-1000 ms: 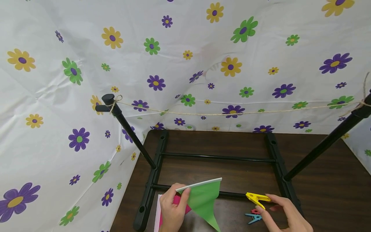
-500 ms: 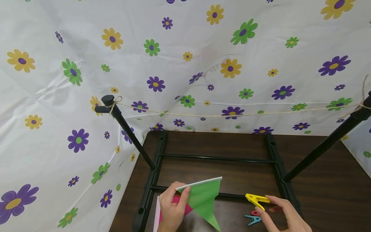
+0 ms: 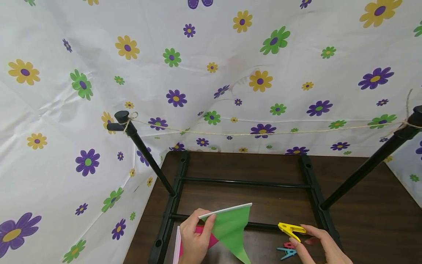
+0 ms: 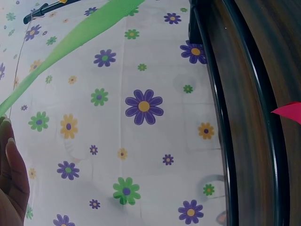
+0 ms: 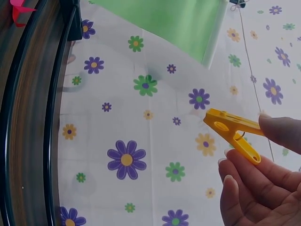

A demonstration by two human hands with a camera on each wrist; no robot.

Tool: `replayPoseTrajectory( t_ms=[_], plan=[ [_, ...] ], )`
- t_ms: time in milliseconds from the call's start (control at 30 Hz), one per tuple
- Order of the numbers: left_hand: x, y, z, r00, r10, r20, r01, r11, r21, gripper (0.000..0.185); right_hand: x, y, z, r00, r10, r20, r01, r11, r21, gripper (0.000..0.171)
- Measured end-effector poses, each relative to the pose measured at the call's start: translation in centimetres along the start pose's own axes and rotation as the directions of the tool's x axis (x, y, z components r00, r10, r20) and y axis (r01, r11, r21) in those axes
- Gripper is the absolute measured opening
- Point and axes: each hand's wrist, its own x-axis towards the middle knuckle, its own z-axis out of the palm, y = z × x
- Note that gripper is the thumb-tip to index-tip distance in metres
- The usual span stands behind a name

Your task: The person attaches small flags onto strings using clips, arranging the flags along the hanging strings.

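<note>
1. readying, seemingly: left hand [image 3: 195,238] pinches green flag [image 3: 232,229], lower middle of the frame; right hand [image 3: 323,245] pinches yellow clothespin [image 3: 291,230], lower right.
2. clipping would likely call for squeezing the yellow clothespin.

a dark wood-grained table [image 3: 369,205] bears a black frame [image 3: 244,182], a blue clip [image 3: 287,252], a red clip [image 3: 288,245] just beside it, and a partly hidden pink flag [image 3: 213,240].

Soft diffuse light, dimmer wrist views
</note>
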Motion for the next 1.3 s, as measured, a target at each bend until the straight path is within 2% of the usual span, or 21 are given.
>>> replayPoseTrajectory(
  t_ms=[267,433,567,733,1133,1300],
  plan=[
    [0.0,0.0,0.2,1.000,-0.006,0.009,0.006,1.000,-0.012,0.009,0.3,-0.5,-0.1,0.998,0.048,0.041,-0.046,0.997,-0.065,0.049],
    [0.2,0.0,0.6,1.000,-0.017,0.018,0.017,0.999,-0.046,0.008,0.5,-0.6,0.0,0.999,0.042,0.029,-0.040,0.997,-0.064,0.050],
    [0.4,0.0,1.2,0.999,-0.023,0.026,0.025,0.997,-0.072,0.010,0.5,-0.6,0.0,1.000,-0.007,-0.004,0.006,1.000,-0.022,0.051],
    [0.9,0.1,2.0,0.999,0.006,0.034,-0.002,0.995,-0.100,0.007,0.8,-0.3,0.0,0.994,-0.098,-0.044,0.100,0.994,0.043,0.055],
    [1.7,0.2,3.6,0.998,0.047,0.040,-0.039,0.985,-0.166,0.007,0.9,0.2,0.1,0.983,-0.169,-0.077,0.177,0.978,0.109,0.057],
    [2.0,0.2,3.9,0.997,0.061,0.042,-0.052,0.981,-0.186,0.008,1.0,0.0,-0.1,0.984,-0.166,-0.071,0.172,0.980,0.100,0.058]
  ],
)
